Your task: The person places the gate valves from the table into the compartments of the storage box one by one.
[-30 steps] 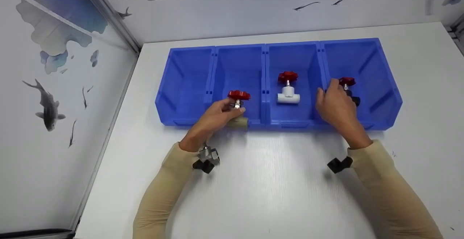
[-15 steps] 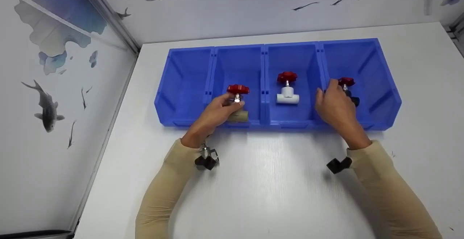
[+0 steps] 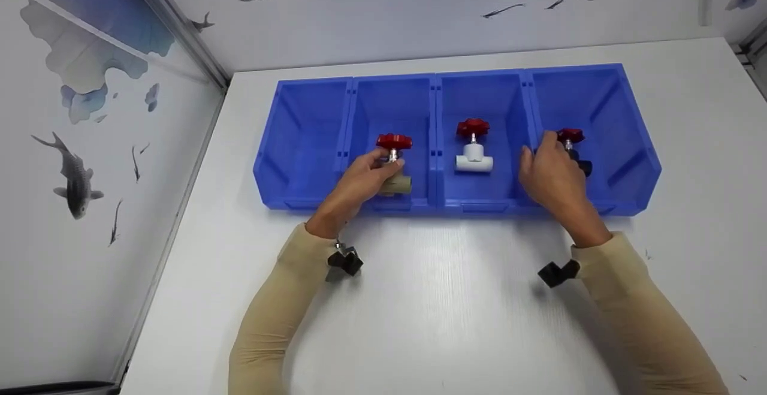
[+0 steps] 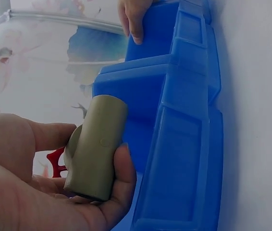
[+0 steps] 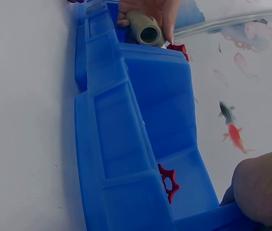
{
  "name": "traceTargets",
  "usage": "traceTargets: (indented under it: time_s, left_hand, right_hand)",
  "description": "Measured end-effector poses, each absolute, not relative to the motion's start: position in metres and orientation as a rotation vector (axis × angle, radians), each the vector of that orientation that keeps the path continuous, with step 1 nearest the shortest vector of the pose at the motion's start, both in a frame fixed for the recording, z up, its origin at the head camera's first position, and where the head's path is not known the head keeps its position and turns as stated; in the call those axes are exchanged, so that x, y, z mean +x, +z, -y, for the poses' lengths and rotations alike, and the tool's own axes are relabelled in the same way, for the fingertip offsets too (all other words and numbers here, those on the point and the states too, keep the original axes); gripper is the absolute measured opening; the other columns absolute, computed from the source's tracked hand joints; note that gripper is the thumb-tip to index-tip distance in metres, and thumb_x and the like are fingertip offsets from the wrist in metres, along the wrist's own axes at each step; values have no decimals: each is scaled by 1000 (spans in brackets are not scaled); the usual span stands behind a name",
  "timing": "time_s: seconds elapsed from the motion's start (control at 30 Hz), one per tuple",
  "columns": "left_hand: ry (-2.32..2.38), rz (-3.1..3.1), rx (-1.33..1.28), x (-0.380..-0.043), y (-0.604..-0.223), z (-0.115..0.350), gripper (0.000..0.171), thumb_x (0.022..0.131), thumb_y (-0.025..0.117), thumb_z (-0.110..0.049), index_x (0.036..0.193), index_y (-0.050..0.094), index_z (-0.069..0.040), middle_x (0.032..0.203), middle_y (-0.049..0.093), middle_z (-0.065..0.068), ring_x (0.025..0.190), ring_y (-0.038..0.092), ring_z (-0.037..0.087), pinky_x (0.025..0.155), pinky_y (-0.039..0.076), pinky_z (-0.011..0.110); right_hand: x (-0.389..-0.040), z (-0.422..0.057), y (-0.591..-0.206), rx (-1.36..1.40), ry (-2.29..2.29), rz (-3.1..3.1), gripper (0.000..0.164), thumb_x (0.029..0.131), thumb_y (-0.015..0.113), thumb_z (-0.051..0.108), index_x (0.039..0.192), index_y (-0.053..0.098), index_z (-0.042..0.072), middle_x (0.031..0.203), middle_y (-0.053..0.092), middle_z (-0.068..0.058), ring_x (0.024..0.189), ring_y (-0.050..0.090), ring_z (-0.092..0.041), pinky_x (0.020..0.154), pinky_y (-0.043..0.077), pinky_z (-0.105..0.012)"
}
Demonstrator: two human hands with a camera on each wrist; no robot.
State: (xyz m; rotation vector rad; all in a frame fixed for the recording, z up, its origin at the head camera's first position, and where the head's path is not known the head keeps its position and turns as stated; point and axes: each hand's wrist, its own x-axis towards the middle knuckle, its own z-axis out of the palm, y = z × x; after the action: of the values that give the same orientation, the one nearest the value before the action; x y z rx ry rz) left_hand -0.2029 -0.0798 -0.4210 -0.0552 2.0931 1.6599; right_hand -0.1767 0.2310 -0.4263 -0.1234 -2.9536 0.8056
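Observation:
My left hand [image 3: 362,176] holds an olive-tan pipe valve [image 3: 396,185] with a red handwheel [image 3: 394,141] over the front of the second bin from the left. In the left wrist view, thumb and fingers wrap the valve's tubular body [image 4: 100,147]. My right hand [image 3: 552,170] grips the divider wall [image 5: 213,219] between the third and fourth bins; its fingertips are mostly hidden. Beside it, a black valve [image 3: 585,167] with a red handwheel stands in the fourth bin. A white tee-shaped valve [image 3: 474,160] with a red handwheel stands in the third.
Several blue bins [image 3: 479,208] stand joined in a row on the white table [image 3: 449,311]. A shiny metal fitting [image 3: 349,250] lies on the table, partly hidden behind my left wrist and its black camera mount [image 3: 346,263]. Printed wall panels [image 3: 371,17] enclose the back and left.
My left hand has moved forward, carrying the olive-tan valve from the second bin's front edge further over its inside. My right hand has stayed at the divider.

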Motion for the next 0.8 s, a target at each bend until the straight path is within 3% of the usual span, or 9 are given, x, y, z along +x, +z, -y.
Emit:
traceTargets:
  time_s: [0.43,0.8]
  left_hand:
    - [1590,-2198,-68,-212,-422,72,34,101,57,-33,127,56,-12,122,58,6,104,54,20,94,41,38]
    - [1589,-2215,-57,-217,-428,70,34,100,59,-32,126,57,-10,122,60,7,103,55,20,91,43,35]
  right_hand:
    - [-177,-231,-427,-126,824,2965,50,106,35,30,127,38,-15,97,55,-33,81,59,-53,63,44,-61]
    - [-176,-230,-429,-106,805,2900,48,105,40,27,125,41,-17,95,56,-36,76,59,-55,61,45,-64]
